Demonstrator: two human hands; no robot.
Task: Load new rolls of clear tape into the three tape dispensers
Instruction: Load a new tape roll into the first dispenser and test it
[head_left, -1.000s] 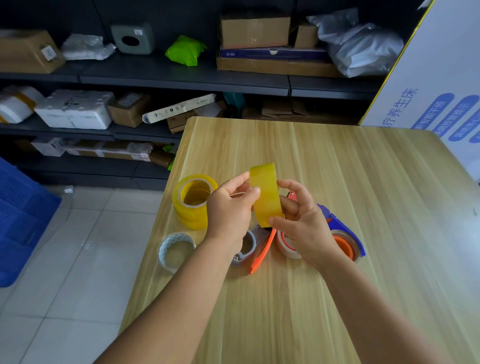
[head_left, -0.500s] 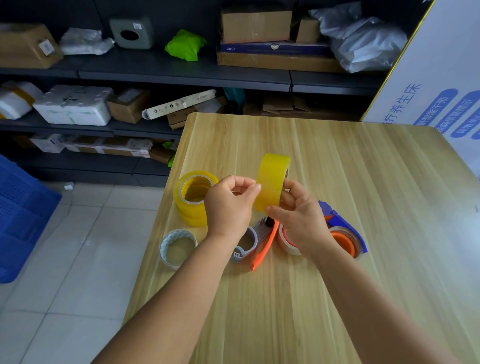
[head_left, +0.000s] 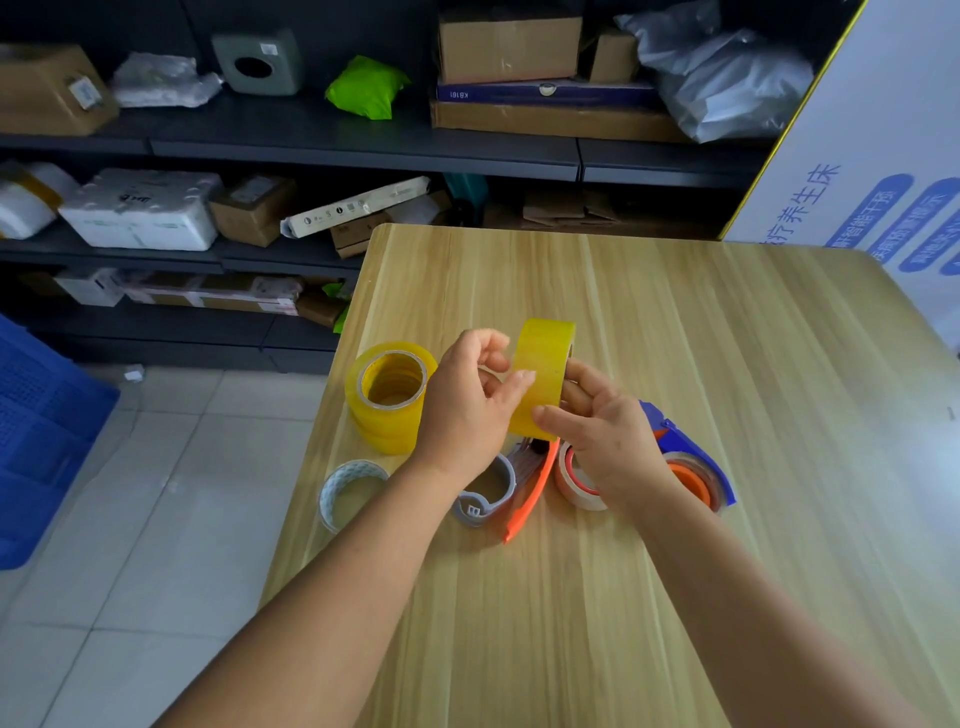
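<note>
Both hands held one yellowish tape roll (head_left: 540, 382) on edge above the worktop (head_left: 727, 364), well clear of the wood. The right hand (head_left: 602, 441) gripped it from below and behind, thumb across the outer band and fingers curled around the far side, where their tips were hidden by the roll. The left hand (head_left: 470, 402) had its curled fingers at the roll's near face, thumb tip touching the band; whether it pinched a loose tape end could not be made out.

A stack of tape rolls (head_left: 389, 397) stood just left of the left hand. Near the worktop's left edge lay a pale, nearly used-up roll (head_left: 350, 491).

Under the wrists the dispensers were partly covered. A grey dispenser (head_left: 488, 491) with an orange handle (head_left: 530, 493) showed below the left wrist. A white-and-red spool (head_left: 576, 480) peeked from beneath the right hand; which dispenser it belonged to was unclear. A blue dispenser (head_left: 685, 452) with an orange core lay to the right, its near side hidden by the forearm.
</note>
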